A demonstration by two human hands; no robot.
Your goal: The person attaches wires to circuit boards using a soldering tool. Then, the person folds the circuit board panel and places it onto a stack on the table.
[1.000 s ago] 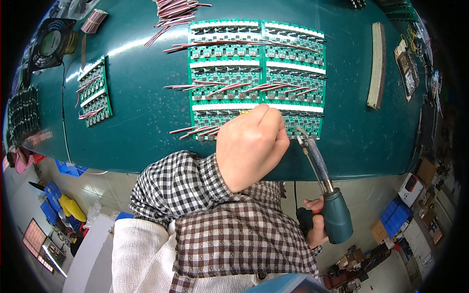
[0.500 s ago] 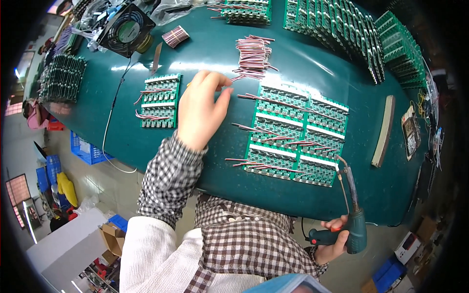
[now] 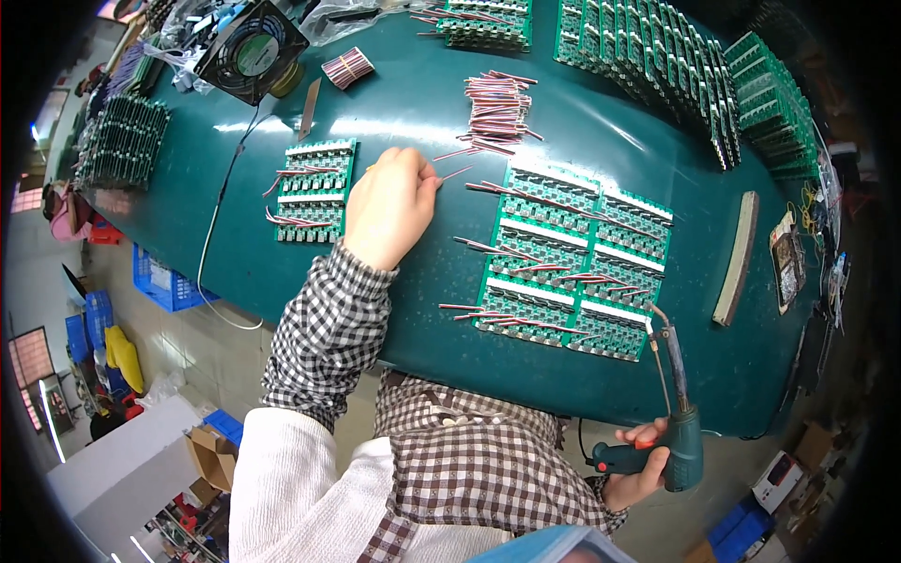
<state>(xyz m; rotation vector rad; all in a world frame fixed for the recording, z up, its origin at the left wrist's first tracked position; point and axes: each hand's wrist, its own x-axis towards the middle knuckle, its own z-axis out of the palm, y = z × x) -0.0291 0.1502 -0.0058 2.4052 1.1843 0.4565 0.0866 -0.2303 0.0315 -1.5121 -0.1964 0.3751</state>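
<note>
Wire (image 3: 458, 174), slim and reddish, juts from the left hand (image 3: 387, 206) above a green worktop (image 3: 422, 319), its end pinched between thumb and forefinger, the fingers closed together on it. It lies between a small board (image 3: 313, 199), just beside the hand, and a large panel (image 3: 535, 235) of green circuitry lined with white strips, without touching the panel. Loose wires lie across both. At right, the right hand (image 3: 638, 479) grips a dark green soldering gun (image 3: 685, 450), its fingers clamped round the handle. The gun's bent tip (image 3: 659, 311) points at the panel's lower right corner; whether it touches cannot be told. Beyond the panel sits a pile (image 3: 498, 111) of wires, with a tied bundle (image 3: 348, 68) and a black fan (image 3: 251, 54) farther left. Stacked boards (image 3: 648, 70) stand at the far edge, and a pale strip (image 3: 736, 258) lies to the panel's right.
</note>
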